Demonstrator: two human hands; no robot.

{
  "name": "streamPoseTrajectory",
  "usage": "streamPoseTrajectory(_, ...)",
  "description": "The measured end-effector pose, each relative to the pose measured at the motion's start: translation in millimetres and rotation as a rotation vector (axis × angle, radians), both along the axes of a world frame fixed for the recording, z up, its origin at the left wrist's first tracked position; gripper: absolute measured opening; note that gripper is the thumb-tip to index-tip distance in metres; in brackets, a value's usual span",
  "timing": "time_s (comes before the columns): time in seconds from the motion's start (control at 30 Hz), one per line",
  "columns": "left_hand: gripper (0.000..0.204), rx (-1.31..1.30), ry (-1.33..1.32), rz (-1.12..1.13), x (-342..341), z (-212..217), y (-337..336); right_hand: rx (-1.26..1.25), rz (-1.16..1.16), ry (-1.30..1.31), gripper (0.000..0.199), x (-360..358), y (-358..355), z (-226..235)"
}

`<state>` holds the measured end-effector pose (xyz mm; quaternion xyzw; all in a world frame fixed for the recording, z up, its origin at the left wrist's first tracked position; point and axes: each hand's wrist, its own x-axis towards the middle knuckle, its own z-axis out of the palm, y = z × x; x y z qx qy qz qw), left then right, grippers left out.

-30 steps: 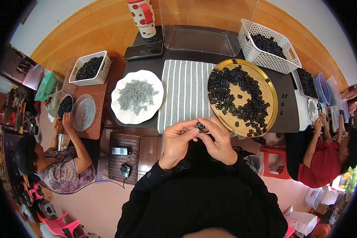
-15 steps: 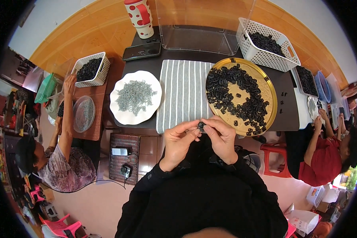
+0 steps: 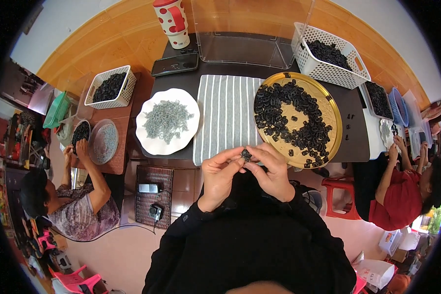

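Observation:
A small black plastic part [image 3: 246, 155] is pinched between the fingertips of both hands, just off the table's near edge. My left hand [image 3: 220, 171] is closed on its left side, thumb and forefinger together. From the other side, the thumb and fingers of my right hand [image 3: 270, 171] grip the same part. The fingers hide most of its shape. Beyond the hands lies a grey and white striped cloth [image 3: 228, 112]. Many similar black parts [image 3: 291, 95] lie on a round gold tray [image 3: 330, 122] at the right. Small silvery pieces [image 3: 167, 120] fill a white wavy-rimmed plate [image 3: 144, 139] at the left.
A clear plastic box [image 3: 250, 49], a phone [image 3: 175, 64] and a spotted tumbler [image 3: 172, 24] stand at the back. A white basket [image 3: 348, 76] of black parts is back right. One person [image 3: 83, 210] sits left, another [image 3: 399, 201] right. A red stool [image 3: 339, 198] stands near.
My hands stay together, with the fingers and the black part shifted slightly. The person on the left has drawn an arm back from the white basket to a nearer bowl.

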<state>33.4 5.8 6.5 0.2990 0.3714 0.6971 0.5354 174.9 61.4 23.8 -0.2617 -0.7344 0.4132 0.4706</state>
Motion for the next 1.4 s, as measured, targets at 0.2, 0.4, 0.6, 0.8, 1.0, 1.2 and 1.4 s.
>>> streamPoseTrajectory(0.2,0.026,0.009,0.037,-0.029,2.2,5.2,0.1,0.172,-0.048,-0.085,0.035,2.8,1.9,0.8)
streamPoseTrajectory(0.4,0.025,0.041,0.117,-0.008,6.2,3.0,-3.1,0.178,-0.044,-0.132,0.030,7.7,-3.8,5.4)
streamPoseTrajectory(0.6,0.021,0.075,0.196,0.029,13.4,11.0,-7.2,0.242,-0.131,-0.067,0.027,5.1,-12.5,8.2)
streamPoseTrajectory(0.8,0.022,0.144,0.259,0.072,14.8,13.1,-8.3,0.362,-0.142,-0.050,0.031,5.3,-10.8,7.7)
streamPoseTrajectory(1.0,0.023,0.068,0.228,-0.058,13.4,11.2,-1.8,-0.115,0.022,-0.141,0.020,32.0,-3.6,23.4)
streamPoseTrajectory(1.2,0.037,0.025,0.169,-0.135,3.6,4.5,-0.7,0.074,-0.146,-0.309,0.019,112.9,121.7,99.3)
streamPoseTrajectory(1.4,0.031,0.032,0.132,-0.144,0.3,4.0,2.1,-0.489,-0.460,0.162,0.020,127.1,196.3,133.5)
